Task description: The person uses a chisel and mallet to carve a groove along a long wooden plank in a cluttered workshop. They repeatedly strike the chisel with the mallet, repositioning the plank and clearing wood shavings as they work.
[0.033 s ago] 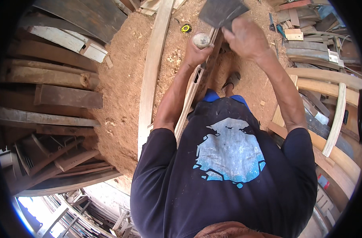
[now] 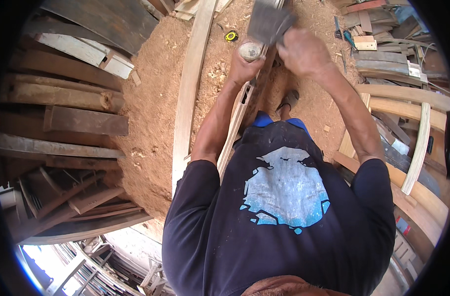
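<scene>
My left hand (image 2: 243,70) is wrapped round an upright chisel, whose pale round handle end (image 2: 250,51) faces up at me. The blade is mostly hidden below the fist. It stands over a narrow wooden piece (image 2: 231,137) with a dark slot (image 2: 245,94) cut in it, just nearer to me than the fist. In my right hand (image 2: 305,53), smeared by motion, is a mallet with a dark, blocky head (image 2: 268,23). The head hangs just above and beyond the chisel's handle end, and its short grip is mostly hidden by my fingers.
A long pale board (image 2: 192,84) lies to the left of the work. Beyond it a yellow-black tape measure (image 2: 231,36) rests on sawdust (image 2: 151,113). Timber stacks (image 2: 87,120) line the left; more boards (image 2: 407,98) and a teal-handled tool (image 2: 350,39) lie right.
The mallet has swung left and a little toward me, closer to the chisel's handle end, and my right hand moved with it. My left hand and the chisel have stayed in place.
</scene>
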The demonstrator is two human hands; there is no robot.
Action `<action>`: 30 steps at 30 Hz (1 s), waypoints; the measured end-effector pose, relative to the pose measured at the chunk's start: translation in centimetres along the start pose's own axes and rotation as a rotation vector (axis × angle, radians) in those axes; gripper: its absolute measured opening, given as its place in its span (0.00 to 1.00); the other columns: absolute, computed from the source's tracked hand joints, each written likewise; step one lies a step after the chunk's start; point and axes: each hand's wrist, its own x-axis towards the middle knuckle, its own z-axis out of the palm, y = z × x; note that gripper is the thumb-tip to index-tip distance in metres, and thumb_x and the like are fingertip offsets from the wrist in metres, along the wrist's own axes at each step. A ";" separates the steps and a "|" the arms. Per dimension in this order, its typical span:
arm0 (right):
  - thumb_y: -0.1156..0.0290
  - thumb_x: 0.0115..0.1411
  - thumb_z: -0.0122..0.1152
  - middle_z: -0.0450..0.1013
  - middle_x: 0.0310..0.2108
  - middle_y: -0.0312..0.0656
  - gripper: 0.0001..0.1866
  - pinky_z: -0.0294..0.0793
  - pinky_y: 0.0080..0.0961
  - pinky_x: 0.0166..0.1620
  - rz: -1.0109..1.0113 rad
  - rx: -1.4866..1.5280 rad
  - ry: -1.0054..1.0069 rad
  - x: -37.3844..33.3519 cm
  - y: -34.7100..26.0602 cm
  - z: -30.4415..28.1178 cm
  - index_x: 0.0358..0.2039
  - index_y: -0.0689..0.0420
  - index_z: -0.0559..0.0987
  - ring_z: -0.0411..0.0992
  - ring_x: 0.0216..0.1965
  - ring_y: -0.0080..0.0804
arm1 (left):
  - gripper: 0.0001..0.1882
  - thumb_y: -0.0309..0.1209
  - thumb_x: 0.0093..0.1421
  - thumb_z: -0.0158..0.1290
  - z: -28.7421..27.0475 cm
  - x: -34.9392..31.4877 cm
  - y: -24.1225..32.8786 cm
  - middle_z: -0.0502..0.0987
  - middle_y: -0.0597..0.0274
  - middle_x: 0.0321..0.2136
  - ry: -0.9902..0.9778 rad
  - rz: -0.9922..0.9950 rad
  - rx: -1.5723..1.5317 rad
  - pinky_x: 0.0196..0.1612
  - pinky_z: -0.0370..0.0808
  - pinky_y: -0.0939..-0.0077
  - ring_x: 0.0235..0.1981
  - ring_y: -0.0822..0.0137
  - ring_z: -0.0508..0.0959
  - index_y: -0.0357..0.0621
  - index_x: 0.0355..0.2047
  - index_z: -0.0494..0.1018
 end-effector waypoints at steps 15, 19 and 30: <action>0.62 0.62 0.65 0.78 0.36 0.59 0.18 0.75 0.42 0.43 -0.067 0.417 0.274 -2.3 -0.3 -4.4 0.44 0.63 0.81 0.78 0.37 0.55 | 0.12 0.25 0.53 0.64 -1.0 -0.2 1.4 0.75 0.72 0.25 0.163 -0.107 -0.031 0.33 0.73 0.79 0.28 0.79 0.75 0.45 0.34 0.71; 0.63 0.63 0.65 0.79 0.35 0.56 0.18 0.76 0.40 0.43 -0.246 0.411 0.421 -2.5 0.1 -3.7 0.46 0.63 0.81 0.78 0.35 0.52 | 0.13 0.25 0.52 0.64 -1.0 -0.3 0.8 0.73 0.73 0.25 0.131 -0.107 -0.010 0.32 0.72 0.79 0.27 0.79 0.74 0.45 0.34 0.71; 0.62 0.61 0.64 0.79 0.35 0.59 0.16 0.75 0.48 0.45 -0.213 0.177 0.275 -0.8 -0.1 0.0 0.40 0.63 0.80 0.77 0.39 0.61 | 0.14 0.24 0.51 0.63 -1.5 -0.9 0.0 0.80 0.68 0.31 0.105 -0.173 -0.062 0.39 0.77 0.78 0.33 0.77 0.79 0.41 0.39 0.75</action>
